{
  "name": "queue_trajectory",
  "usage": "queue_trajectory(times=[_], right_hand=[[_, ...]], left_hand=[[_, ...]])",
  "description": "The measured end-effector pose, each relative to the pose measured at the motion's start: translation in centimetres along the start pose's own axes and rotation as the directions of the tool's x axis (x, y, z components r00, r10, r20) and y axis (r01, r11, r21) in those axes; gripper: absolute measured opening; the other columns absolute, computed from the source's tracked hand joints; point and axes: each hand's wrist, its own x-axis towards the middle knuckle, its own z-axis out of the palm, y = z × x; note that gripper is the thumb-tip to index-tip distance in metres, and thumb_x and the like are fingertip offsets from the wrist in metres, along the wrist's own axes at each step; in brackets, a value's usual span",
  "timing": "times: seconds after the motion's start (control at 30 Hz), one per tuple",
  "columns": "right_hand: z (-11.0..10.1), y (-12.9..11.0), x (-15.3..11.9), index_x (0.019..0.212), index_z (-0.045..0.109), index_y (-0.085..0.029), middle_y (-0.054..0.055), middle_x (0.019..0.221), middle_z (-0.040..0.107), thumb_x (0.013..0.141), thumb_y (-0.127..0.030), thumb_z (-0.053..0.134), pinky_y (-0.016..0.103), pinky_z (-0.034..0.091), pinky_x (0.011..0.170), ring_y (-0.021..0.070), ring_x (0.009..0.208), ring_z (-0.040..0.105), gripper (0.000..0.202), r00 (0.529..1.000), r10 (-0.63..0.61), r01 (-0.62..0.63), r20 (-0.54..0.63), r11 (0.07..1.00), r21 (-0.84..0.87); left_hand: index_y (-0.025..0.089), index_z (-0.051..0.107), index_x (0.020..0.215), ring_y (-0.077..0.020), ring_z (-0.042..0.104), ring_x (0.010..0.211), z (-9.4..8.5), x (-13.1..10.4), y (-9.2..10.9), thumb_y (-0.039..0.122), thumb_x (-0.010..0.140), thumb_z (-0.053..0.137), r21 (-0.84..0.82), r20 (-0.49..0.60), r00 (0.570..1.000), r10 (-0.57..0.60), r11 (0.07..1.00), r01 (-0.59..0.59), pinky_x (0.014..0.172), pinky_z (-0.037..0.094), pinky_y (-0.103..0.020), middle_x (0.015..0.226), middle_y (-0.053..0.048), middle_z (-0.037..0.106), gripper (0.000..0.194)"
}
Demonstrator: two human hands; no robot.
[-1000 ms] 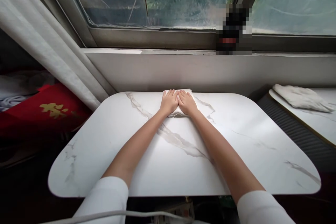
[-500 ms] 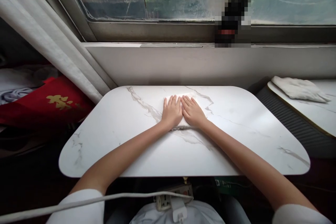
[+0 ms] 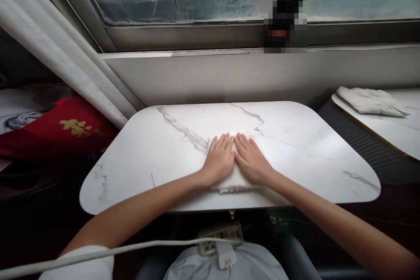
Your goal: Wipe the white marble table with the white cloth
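A folded white cloth (image 3: pixel 236 180) lies flat on the white marble-patterned table (image 3: pixel 131 148), near the middle of its front half. My left hand (image 3: pixel 220 157) rests palm down on the cloth's left part, its fingers stretched forward. Beside it my right hand (image 3: pixel 252 157) presses flat on the right part, fingers also extended. The two hands touch or nearly touch at the thumbs. Both hide much of the cloth, whose front edge shows between and below the wrists.
Another white cloth (image 3: pixel 370 101) lies on a second table at the right. A white cable (image 3: pixel 131 249) crosses in front of my body to a power strip (image 3: pixel 206 247). A curtain (image 3: pixel 65 48) and red fabric (image 3: pixel 59 131) are at the left, windows behind.
Both hands and the cloth under them have slid toward me, closer to the table's front edge. The camera view has shifted slightly.
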Motion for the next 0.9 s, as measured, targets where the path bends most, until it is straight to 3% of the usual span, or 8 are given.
queue_trajectory(times=[0.13, 0.23, 0.33, 0.43, 0.57, 0.67, 0.77, 0.9], right_hand=[[-0.2, 3.6, 7.9, 0.143, 0.033, -0.001, 0.014, 0.151, 0.029, 0.092, -0.022, 0.024, 0.039, 0.016, 0.115, 0.0216, 0.14, 0.022, 0.055, 0.996, 0.05, -0.053, -0.081, 0.998, -0.04], [-0.4, 6.8, 12.1, 0.142, 0.034, -0.002, 0.014, 0.15, 0.031, 0.092, -0.02, 0.026, 0.037, 0.017, 0.114, 0.0215, 0.139, 0.024, 0.054, 0.991, 0.083, -0.088, -0.101, 0.995, -0.053], [-0.7, 9.4, 14.3, 0.142, 0.033, -0.002, 0.013, 0.15, 0.031, 0.092, -0.019, 0.026, 0.037, 0.016, 0.114, 0.0208, 0.14, 0.023, 0.053, 0.99, 0.11, -0.115, -0.094, 0.992, -0.057], [-0.8, 10.7, 15.0, 0.143, 0.033, -0.003, 0.012, 0.151, 0.031, 0.092, -0.018, 0.026, 0.037, 0.016, 0.114, 0.0202, 0.14, 0.023, 0.053, 0.99, 0.103, -0.109, -0.094, 0.992, -0.06], [-0.6, 10.8, 14.1, 0.141, 0.035, -0.001, 0.015, 0.149, 0.032, 0.091, -0.018, 0.027, 0.039, 0.017, 0.113, 0.0224, 0.139, 0.026, 0.054, 0.989, 0.078, -0.088, -0.127, 0.993, -0.075], [-0.6, 10.2, 11.2, 0.14, 0.036, 0.0, 0.017, 0.148, 0.033, 0.091, -0.019, 0.026, 0.041, 0.019, 0.113, 0.0236, 0.138, 0.026, 0.054, 0.988, 0.054, -0.066, -0.143, 0.995, -0.078], [-0.8, 9.0, 5.7, 0.141, 0.036, -0.001, 0.016, 0.149, 0.033, 0.093, -0.021, 0.023, 0.043, 0.019, 0.113, 0.0231, 0.139, 0.025, 0.054, 0.988, 0.002, -0.015, -0.152, 0.997, -0.082], [-1.5, 6.7, -4.3, 0.146, 0.028, -0.007, 0.012, 0.15, 0.031, 0.093, -0.023, 0.025, 0.045, 0.019, 0.115, 0.0218, 0.141, 0.021, 0.055, 0.987, -0.05, 0.038, -0.152, 0.996, -0.081]], left_hand=[[0.007, 0.035, 0.142, -0.019, 0.025, 0.139, 0.8, 8.2, -2.6, 0.023, 0.096, 0.022, 0.027, -0.107, 0.992, -0.072, 0.997, 0.076, 0.117, 0.011, -0.039, 0.15, -0.01, 0.032, 0.05], [0.008, 0.037, 0.141, -0.0189, 0.027, 0.138, 1.3, 13.5, -3.5, 0.022, 0.096, 0.023, 0.026, -0.13, 0.988, -0.085, 0.996, 0.089, 0.116, 0.012, -0.038, 0.149, -0.01, 0.034, 0.049], [0.007, 0.036, 0.141, -0.0194, 0.028, 0.138, 1.7, 16.9, -3.3, 0.022, 0.095, 0.024, 0.021, -0.134, 0.985, -0.107, 0.994, 0.111, 0.116, 0.012, -0.038, 0.148, -0.011, 0.035, 0.049], [0.009, 0.037, 0.141, -0.0191, 0.029, 0.137, 2.0, 18.4, -2.9, 0.023, 0.095, 0.024, 0.032, -0.157, 0.979, -0.132, 0.99, 0.139, 0.116, 0.012, -0.039, 0.148, -0.01, 0.036, 0.049], [0.009, 0.038, 0.141, -0.0194, 0.028, 0.138, 2.3, 17.8, -2.3, 0.023, 0.096, 0.024, 0.042, -0.176, 0.976, -0.125, 0.99, 0.135, 0.115, 0.012, -0.039, 0.148, -0.01, 0.035, 0.049], [0.008, 0.037, 0.141, -0.0196, 0.027, 0.138, 2.3, 15.6, -0.7, 0.023, 0.095, 0.022, 0.042, -0.158, 0.98, -0.116, 0.991, 0.124, 0.116, 0.011, -0.04, 0.148, -0.01, 0.035, 0.05], [0.007, 0.034, 0.142, -0.0205, 0.025, 0.139, 2.3, 11.2, 2.4, 0.024, 0.096, 0.021, 0.042, -0.144, 0.986, -0.079, 0.995, 0.086, 0.117, 0.009, -0.041, 0.149, -0.011, 0.033, 0.051], [0.003, 0.028, 0.144, -0.0232, 0.017, 0.141, 2.3, 3.3, 7.7, 0.026, 0.096, 0.019, 0.035, -0.083, 0.996, 0.035, 0.999, -0.032, 0.117, 0.006, -0.044, 0.151, -0.013, 0.027, 0.053]])
